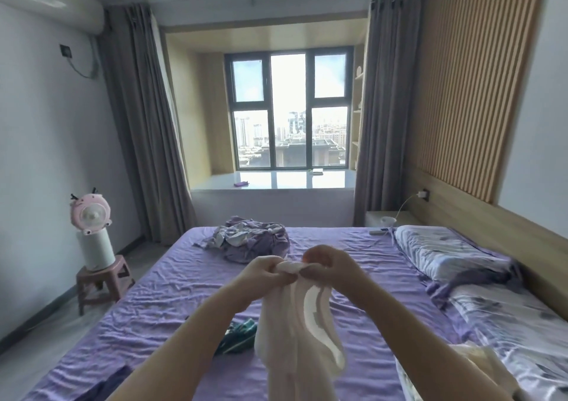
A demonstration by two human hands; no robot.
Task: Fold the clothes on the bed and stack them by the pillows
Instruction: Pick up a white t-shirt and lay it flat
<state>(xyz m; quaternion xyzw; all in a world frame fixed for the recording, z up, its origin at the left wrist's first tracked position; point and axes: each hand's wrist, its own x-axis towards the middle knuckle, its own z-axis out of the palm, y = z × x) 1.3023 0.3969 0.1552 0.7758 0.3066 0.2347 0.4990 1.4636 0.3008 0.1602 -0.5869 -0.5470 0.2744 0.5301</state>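
I hold a pale cream garment [295,333] up over the purple bed [159,293]. My left hand [264,273] and my right hand [329,263] both grip its bunched top edge, close together, and the cloth hangs down toward me. A green patterned garment [238,337] lies on the sheet behind it, partly hidden. A heap of purple and white clothes [250,239] sits at the far side of the bed. Two floral pillows [442,251] [516,320] lie along the headboard on the right.
A cream cloth [479,363] lies at the near right by the pillows. A pink fan [90,216] stands on a stool [103,280] left of the bed. A bedside table [387,217] and a window ledge [276,180] lie beyond.
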